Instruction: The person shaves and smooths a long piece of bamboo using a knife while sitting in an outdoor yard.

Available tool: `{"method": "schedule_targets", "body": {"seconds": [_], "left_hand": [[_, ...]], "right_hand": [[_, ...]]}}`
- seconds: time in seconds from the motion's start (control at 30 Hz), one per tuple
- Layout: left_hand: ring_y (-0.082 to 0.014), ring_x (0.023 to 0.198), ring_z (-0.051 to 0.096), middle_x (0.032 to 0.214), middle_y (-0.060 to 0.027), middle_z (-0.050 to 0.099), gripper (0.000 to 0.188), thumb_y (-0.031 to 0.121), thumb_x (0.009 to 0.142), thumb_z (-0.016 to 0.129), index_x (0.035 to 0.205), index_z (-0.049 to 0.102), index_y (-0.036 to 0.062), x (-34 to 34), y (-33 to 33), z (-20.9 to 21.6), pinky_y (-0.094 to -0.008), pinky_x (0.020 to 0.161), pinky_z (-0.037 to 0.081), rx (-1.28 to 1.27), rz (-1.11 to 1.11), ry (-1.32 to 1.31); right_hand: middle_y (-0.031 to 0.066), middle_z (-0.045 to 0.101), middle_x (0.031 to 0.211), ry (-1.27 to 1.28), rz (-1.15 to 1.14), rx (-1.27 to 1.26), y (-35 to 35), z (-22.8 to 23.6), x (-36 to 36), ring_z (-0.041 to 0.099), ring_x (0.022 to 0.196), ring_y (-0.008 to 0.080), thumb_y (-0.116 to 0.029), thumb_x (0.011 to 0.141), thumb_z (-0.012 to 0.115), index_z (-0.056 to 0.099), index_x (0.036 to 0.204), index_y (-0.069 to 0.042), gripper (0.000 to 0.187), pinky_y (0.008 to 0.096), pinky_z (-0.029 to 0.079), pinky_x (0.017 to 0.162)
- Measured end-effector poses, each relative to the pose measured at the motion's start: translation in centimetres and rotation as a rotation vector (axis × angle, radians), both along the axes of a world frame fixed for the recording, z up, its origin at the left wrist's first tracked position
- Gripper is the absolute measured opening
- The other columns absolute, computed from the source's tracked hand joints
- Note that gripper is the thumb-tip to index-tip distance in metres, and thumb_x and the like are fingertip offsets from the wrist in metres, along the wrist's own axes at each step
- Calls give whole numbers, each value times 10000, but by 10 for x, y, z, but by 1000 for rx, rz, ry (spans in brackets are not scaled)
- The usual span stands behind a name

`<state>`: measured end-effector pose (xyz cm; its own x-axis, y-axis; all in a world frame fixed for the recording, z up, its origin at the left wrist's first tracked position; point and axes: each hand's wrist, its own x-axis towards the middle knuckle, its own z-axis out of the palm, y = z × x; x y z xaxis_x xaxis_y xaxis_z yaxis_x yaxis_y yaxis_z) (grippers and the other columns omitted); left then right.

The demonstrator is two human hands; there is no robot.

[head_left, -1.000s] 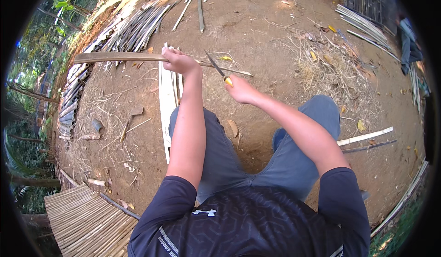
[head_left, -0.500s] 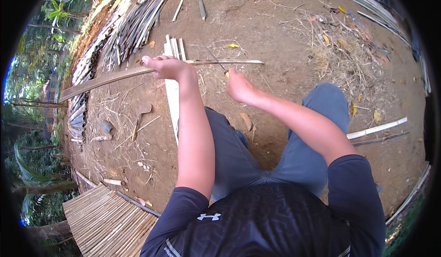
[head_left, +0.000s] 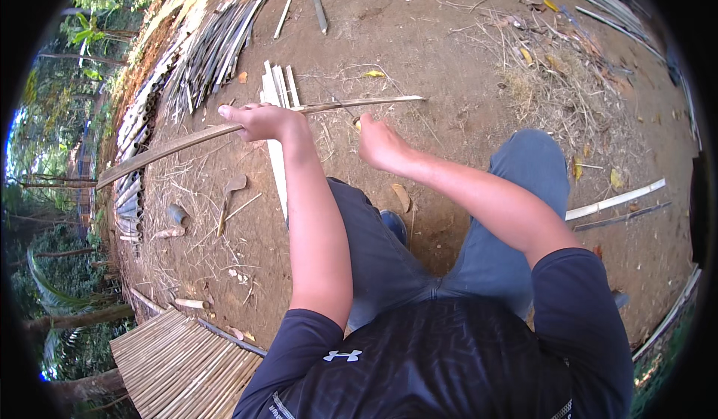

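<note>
My left hand (head_left: 262, 122) is closed around a long split bamboo strip (head_left: 168, 147). The strip slants up from the far left, passes through the fist and ends in a narrow tip right of centre. My right hand (head_left: 383, 146) grips a knife (head_left: 357, 123) by its yellowish handle. Its thin dark blade points up and left and crosses the strip just right of my left hand; whether it touches is too fine to tell. Beneath my left forearm, a small stack of pale bamboo strips (head_left: 276, 166) lies partly hidden.
Dark strips (head_left: 217, 52) are heaped at upper left, beside a row of bamboo tubes (head_left: 129, 194). A small hoe-like tool (head_left: 234, 185) lies on the dirt at left. A slatted bamboo panel (head_left: 179, 359) sits at lower left. Dry straw (head_left: 557, 93) covers the upper right.
Both hands have shifted slightly left and down, carrying the bamboo strip and knife. The knife blade leans a little further left. The whole view has moved slightly too.
</note>
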<state>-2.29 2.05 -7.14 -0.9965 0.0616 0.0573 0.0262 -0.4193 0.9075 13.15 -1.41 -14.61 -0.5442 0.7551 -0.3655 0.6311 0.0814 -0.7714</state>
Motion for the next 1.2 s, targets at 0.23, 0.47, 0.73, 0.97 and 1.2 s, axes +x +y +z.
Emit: {"method": "schedule_targets", "body": {"seconds": [0.23, 0.47, 0.73, 0.97, 1.2], "left_hand": [[-86, 451, 197, 554, 64, 208, 476, 457, 1009, 414, 655, 246, 186, -10, -6, -1, -273, 438, 157, 171, -99, 44], [-77, 455, 168, 562, 60, 201, 464, 444, 1017, 380, 670, 225, 177, -16, -12, -8, -276, 431, 138, 244, -281, 24], [-87, 462, 184, 554, 44, 214, 443, 401, 1035, 338, 670, 263, 161, -20, -13, -15, -267, 438, 167, 407, -573, 158], [-95, 452, 182, 535, 38, 218, 447, 420, 1020, 346, 665, 279, 157, -15, -16, -6, -274, 433, 176, 396, -752, 61], [-96, 397, 195, 520, 42, 231, 466, 474, 999, 372, 660, 288, 165, -18, -18, -7, -267, 388, 163, 332, -736, -208]], "right_hand": [[319, 637, 1012, -22, 32, 60, 11, -8, -7, 672, 959, 373, 45, 852, 490, 410, 1250, 177, 426, 432, 556, 835], [277, 634, 1135, -276, -137, 49, 49, -76, 18, 638, 1080, 378, -20, 878, 517, 454, 1252, 108, 401, 441, 524, 907], [212, 657, 1042, -21, -375, 4, 83, -37, 44, 669, 930, 280, -158, 851, 638, 538, 1157, 36, 376, 401, 545, 842], [103, 598, 998, 254, -230, 3, 83, -30, 65, 615, 891, 183, -331, 617, 920, 533, 1081, 16, 697, 326, 525, 800], [133, 609, 1093, 248, -80, 94, 70, -46, 61, 607, 1025, 211, -293, 556, 947, 511, 1118, 4, 771, 333, 497, 895]]}}
